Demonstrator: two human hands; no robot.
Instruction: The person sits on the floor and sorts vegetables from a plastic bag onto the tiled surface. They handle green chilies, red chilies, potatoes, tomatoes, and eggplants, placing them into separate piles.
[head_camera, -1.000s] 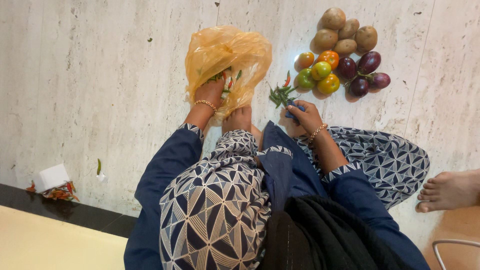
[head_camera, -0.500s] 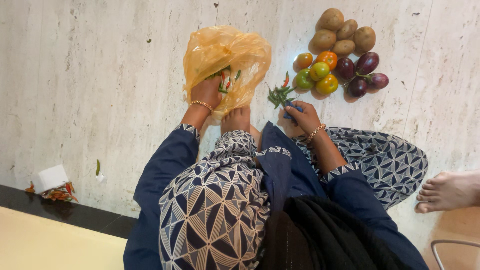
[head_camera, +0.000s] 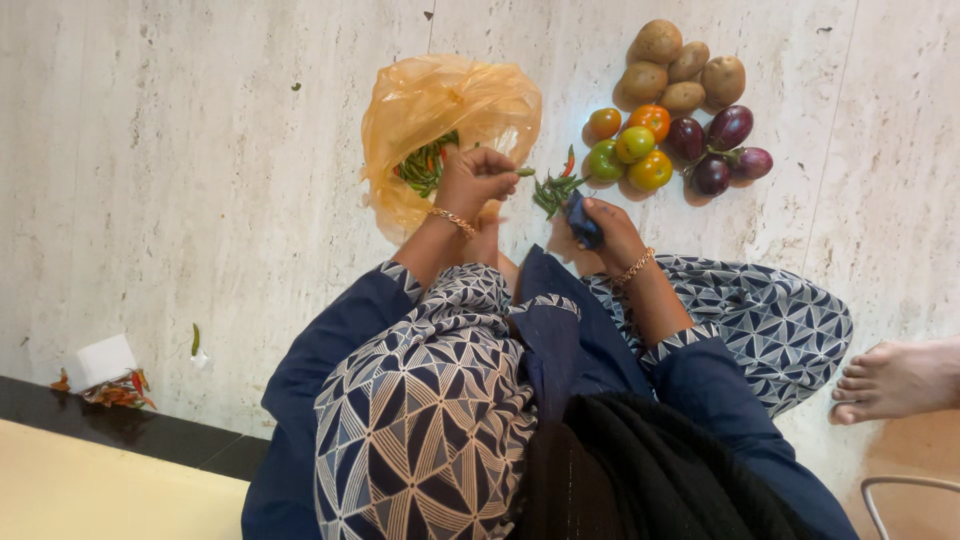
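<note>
I sit on a pale stone floor. An orange plastic bag (head_camera: 440, 110) lies open before me, with green and red chilies (head_camera: 425, 165) inside. My left hand (head_camera: 478, 180) is just right of the bag's mouth, fingers closed on a green chili whose tip points right. A small pile of green chilies with one red one (head_camera: 555, 188) lies between my hands. My right hand (head_camera: 612, 228) rests beside that pile, gripping a dark blue object (head_camera: 582, 222); I cannot tell what it is.
Potatoes (head_camera: 680, 70), tomatoes (head_camera: 632, 148) and purple eggplants (head_camera: 720, 152) are grouped at the far right. Another person's bare foot (head_camera: 895, 380) is at the right edge. A white box (head_camera: 100, 358) with red chilies and a loose green chili (head_camera: 195, 340) lie left.
My left hand has come out of the bag's mouth and moved right toward the small pile, carrying a green chili. My right hand has stayed in place.
</note>
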